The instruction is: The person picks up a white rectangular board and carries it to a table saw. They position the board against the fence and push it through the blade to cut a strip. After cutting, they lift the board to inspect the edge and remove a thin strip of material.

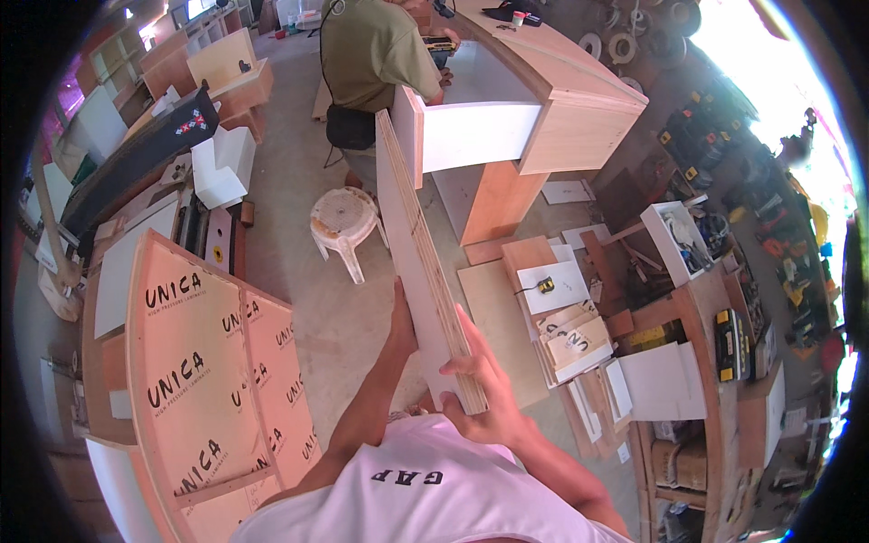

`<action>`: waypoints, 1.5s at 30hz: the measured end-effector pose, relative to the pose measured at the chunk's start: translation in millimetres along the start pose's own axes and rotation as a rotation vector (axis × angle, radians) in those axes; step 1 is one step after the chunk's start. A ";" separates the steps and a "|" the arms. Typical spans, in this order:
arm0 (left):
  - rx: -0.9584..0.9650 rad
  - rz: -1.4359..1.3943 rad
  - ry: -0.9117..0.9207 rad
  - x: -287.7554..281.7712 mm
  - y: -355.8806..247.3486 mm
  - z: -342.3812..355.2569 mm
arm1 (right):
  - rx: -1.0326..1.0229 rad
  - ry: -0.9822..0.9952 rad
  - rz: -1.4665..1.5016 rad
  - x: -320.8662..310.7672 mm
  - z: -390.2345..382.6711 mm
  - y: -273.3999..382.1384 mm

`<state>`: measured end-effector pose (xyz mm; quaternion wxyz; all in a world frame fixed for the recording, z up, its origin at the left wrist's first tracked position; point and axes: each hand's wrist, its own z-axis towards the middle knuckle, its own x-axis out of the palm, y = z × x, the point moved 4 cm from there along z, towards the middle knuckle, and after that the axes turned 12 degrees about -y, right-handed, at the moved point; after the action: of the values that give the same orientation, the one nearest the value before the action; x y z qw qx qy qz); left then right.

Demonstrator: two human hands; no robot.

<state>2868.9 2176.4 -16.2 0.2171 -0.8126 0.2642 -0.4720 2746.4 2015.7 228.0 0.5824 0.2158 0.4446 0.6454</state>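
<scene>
I hold a long narrow plywood board (407, 226) with a white face and bare layered edge, slanting away from my body toward a white-and-wood cabinet (475, 131). My left hand (403, 321) is against its left face, partway along, fingers partly hidden behind it. My right hand (475, 389) is closed around the near end, fingers over the edge. The board's far end is beside the cabinet's left corner.
A co-worker (367, 68) in olive stands beyond, hands at a power tool inside the cabinet. A plastic stool (339, 213) stands left of the board. Printed panels (195, 335) lean lower left; stacked offcuts (566, 335), a tape measure (546, 284) and a cluttered bench (679, 317) are right.
</scene>
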 end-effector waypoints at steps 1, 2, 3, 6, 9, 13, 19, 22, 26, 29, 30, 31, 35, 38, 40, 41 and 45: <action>0.009 -0.013 -0.006 8.5 -7.3 8.7 | -0.005 0.003 0.010 -2.1 9.8 -5.7; 0.006 -0.021 -0.009 15.5 -11.4 19.0 | -0.011 0.003 0.017 -4.4 18.7 -15.6; 0.003 -0.028 -0.012 23.2 -16.5 29.3 | -0.012 -0.006 0.025 -6.8 26.6 -23.4; -0.040 -0.034 -0.044 39.2 -18.3 57.7 | 0.000 -0.024 0.044 -15.1 49.1 -42.5; -0.059 0.025 -0.081 38.8 -11.6 86.8 | -0.004 -0.046 0.047 -14.8 64.5 -54.5; -0.252 -0.335 0.546 52.0 -18.7 111.6 | -0.018 -0.036 -0.005 -7.5 79.9 -64.2; -0.284 -0.013 0.022 45.7 -29.7 127.1 | 0.130 -0.135 -0.070 4.2 94.4 -61.5; -0.349 -0.054 0.025 54.7 -32.1 127.7 | 0.166 -0.208 -0.108 1.5 101.1 -59.7; -0.455 -0.087 -0.045 48.1 -30.5 130.8 | 0.239 -0.259 -0.139 6.8 105.5 -60.7; -0.399 -0.067 0.003 39.8 -27.1 134.5 | 0.263 -0.269 -0.152 14.8 98.3 -62.1; -0.399 -0.068 0.010 37.0 -25.1 135.9 | 0.274 -0.279 -0.150 16.2 94.4 -63.3; -0.396 -0.070 0.017 34.3 -23.4 138.1 | 0.282 -0.288 -0.148 17.1 90.3 -65.4; -0.394 -0.084 0.049 28.8 -18.0 149.6 | 0.282 -0.319 -0.169 16.3 74.9 -72.1; -0.404 -0.037 0.026 24.8 -15.1 155.7 | 0.323 -0.334 -0.142 15.3 68.5 -76.9; -0.381 -0.044 0.044 24.8 -15.8 158.0 | 0.314 -0.331 -0.134 16.4 68.2 -76.8; -0.379 -0.050 0.046 24.7 -15.5 158.7 | 0.320 -0.329 -0.143 16.8 68.3 -77.2; -0.388 -0.067 0.065 25.1 -9.2 159.2 | 0.307 -0.369 -0.125 13.7 68.1 -78.2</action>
<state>3021.8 2183.9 -67.5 0.0319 -0.8320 0.3298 -0.4450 2841.3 2044.8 195.0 0.6530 0.3879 0.4362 0.4826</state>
